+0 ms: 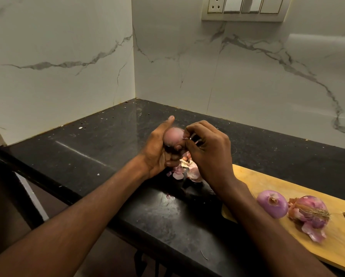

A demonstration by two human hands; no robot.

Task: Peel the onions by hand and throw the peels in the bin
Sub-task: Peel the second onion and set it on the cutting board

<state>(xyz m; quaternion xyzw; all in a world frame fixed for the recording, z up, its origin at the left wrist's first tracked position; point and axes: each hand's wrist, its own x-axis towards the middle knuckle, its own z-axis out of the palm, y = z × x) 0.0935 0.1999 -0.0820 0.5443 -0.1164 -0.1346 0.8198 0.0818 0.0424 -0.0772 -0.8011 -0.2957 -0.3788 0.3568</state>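
An onion is cupped above the tabletop in the left hand; skin at its right side is pinched by the right hand fingers, directly beside it.

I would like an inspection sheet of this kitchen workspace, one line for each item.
Surface: black stone counter, glossy, with pale specks and crumbs.
Job's things: held onion; peeled onion and half-peeled onion on the wooden cutting board; no bin seen.
Clutter: loose peels on the counter below the hands.
Hands: left hand wraps the held onion; right hand pinches at its skin.
Cables: nothing seen.
Surroundings: white marble-patterned walls meeting in a corner; switch panel with a socket, top right.
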